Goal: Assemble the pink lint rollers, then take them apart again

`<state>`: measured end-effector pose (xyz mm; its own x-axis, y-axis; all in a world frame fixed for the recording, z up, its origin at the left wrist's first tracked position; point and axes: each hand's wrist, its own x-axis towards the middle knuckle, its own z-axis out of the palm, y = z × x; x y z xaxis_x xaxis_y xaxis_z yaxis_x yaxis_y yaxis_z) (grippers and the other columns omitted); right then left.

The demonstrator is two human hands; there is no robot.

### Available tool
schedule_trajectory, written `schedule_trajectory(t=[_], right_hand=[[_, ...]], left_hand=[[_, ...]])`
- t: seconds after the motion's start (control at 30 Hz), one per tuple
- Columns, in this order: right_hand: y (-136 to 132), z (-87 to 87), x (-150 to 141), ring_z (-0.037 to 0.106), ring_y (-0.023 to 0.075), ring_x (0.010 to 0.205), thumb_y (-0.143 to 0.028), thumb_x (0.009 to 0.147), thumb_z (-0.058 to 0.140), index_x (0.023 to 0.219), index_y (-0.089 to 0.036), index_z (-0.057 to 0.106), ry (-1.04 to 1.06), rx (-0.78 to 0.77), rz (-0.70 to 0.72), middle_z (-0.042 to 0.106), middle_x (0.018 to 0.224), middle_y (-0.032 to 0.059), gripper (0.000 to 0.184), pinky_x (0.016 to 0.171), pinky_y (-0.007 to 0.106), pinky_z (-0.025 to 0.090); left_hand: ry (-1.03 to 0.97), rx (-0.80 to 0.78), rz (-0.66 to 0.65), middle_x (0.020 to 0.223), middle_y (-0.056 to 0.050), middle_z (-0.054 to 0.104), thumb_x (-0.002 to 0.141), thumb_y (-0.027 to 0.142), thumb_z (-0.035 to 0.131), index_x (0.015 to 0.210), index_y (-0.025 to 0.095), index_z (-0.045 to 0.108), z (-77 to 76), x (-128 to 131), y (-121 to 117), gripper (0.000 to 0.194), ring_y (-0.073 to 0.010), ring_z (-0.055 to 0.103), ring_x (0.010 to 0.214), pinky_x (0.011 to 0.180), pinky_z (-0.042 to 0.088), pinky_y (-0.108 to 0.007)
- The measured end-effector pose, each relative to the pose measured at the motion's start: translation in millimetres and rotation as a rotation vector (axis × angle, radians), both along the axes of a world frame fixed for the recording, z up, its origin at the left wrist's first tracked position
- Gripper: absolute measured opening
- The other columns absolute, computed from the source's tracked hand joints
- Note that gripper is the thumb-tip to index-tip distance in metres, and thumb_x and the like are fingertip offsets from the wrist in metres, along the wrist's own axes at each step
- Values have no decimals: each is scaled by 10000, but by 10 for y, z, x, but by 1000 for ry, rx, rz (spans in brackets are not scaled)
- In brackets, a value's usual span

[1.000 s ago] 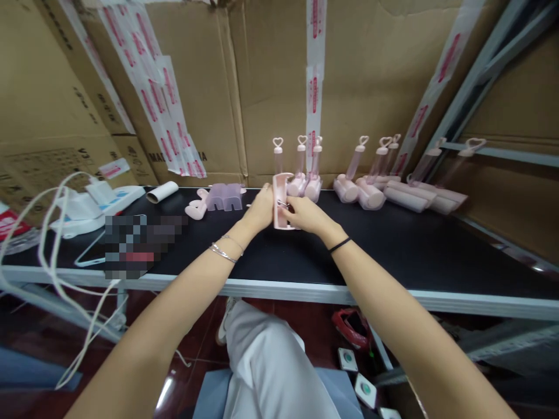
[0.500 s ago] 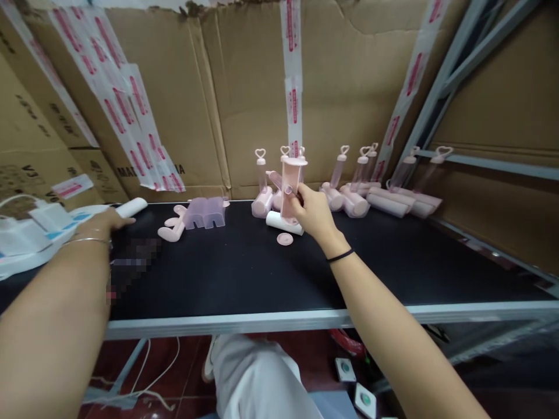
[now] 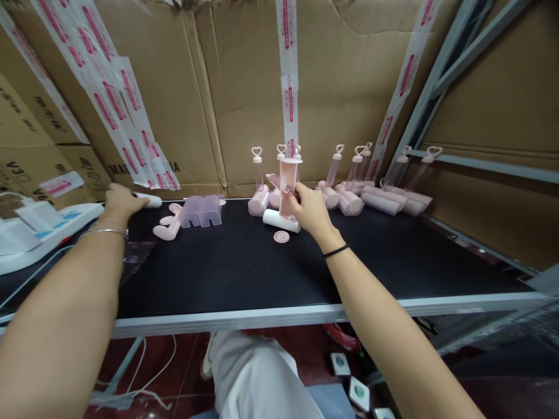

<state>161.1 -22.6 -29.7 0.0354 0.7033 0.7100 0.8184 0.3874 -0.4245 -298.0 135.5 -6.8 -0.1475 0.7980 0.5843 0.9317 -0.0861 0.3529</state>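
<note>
the white tube [image 3: 151, 201] lies (partly hidden) under the left hand's [image 3: 124, 201] fingers.

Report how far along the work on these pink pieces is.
Looks done: the heart-topped units standing along the back. In hand: a pink part, held upright by the right hand; the left hand is at a white roll. Apparently left: the loose pink disc and the purple pieces, which lie apart from the units.
</note>
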Motion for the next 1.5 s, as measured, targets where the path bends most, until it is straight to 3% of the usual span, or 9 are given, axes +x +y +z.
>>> schedule_trajectory(t=[0.07, 0.23, 0.4, 0.63, 0.83, 0.93, 1.23, 1.37, 1.5], right_hand=[[-2, -1, 4, 442, 153, 585, -357, 945, 412, 731, -217, 432, 19, 12, 9, 484, 614, 0, 256, 578, 273, 242], [-13, 1, 2, 429, 146, 588, -350, 941, 412, 717, -218, 436, 41, 11, -7, 491, 622, -5, 262, 584, 270, 256], [-5, -12, 20, 396, 138, 579, -309, 915, 445, 726, -213, 474, 13, -7, -25, 496, 622, -11, 214, 586, 267, 254], [-17, 31, 93, 439, 148, 592, -366, 948, 393, 714, -219, 481, 139, 59, -106, 539, 637, 5, 290, 593, 269, 272], [-51, 58, 121, 510, 166, 625, -300, 924, 375, 773, -214, 529, 142, 136, -225, 608, 686, 35, 232, 595, 262, 291], [-50, 51, 147, 511, 168, 632, -271, 910, 361, 779, -211, 529, 149, 155, -246, 612, 692, 38, 221, 603, 263, 298], [-54, 53, 157, 501, 169, 644, -309, 928, 358, 752, -209, 521, 162, 126, -220, 590, 680, 37, 260, 623, 274, 290], [-64, 67, 138, 528, 183, 660, -302, 915, 387, 756, -208, 537, 158, 111, -214, 605, 689, 48, 238, 618, 277, 289], [-58, 68, 135, 541, 190, 675, -276, 903, 393, 766, -207, 542, 138, 76, -221, 612, 701, 56, 214, 619, 279, 288]], left_hand=[[-31, 3, 167, 1147, -132, 559, 654, 528, 719, 958, 85, 536, 232, 292, -60, 567, -346, 509, 1204, 1014, 424, -537], [261, 130, -88, 1164, -122, 549, 744, 268, 717, 1194, 114, 514, 536, 1430, -459, 517, -245, 543, 1134, 990, 468, -371], [714, -129, -318, 1244, -133, 486, 894, 346, 514, 1222, 243, 578, 58, 2222, -842, 350, -268, 626, 997, 805, 508, -374], [707, -73, -178, 1239, -224, 551, 912, 388, 488, 1184, 128, 599, -213, 2334, -866, 392, -367, 530, 1168, 896, 472, -461], [614, 32, -831, 1341, -165, 558, 890, 547, 502, 1324, 181, 525, -302, 3075, -1231, 568, -322, 496, 1255, 1074, 370, -490], [662, -74, -838, 1426, -180, 491, 862, 567, 551, 1390, 238, 471, -485, 3327, -1366, 627, -406, 403, 1328, 1035, 320, -662], [693, -41, -969, 1257, -165, 580, 949, 308, 454, 1216, 158, 565, -543, 2503, -1270, 326, -273, 519, 1239, 1078, 394, -464], [680, -57, -850, 1376, -191, 526, 953, 249, 384, 1238, 119, 537, -568, 2062, -1037, 349, -296, 395, 1389, 1119, 367, -476], [765, -32, -653, 1441, -225, 475, 859, 119, 418, 1163, 81, 599, -555, 2102, -1034, 355, -359, 360, 1413, 1126, 330, -546]])
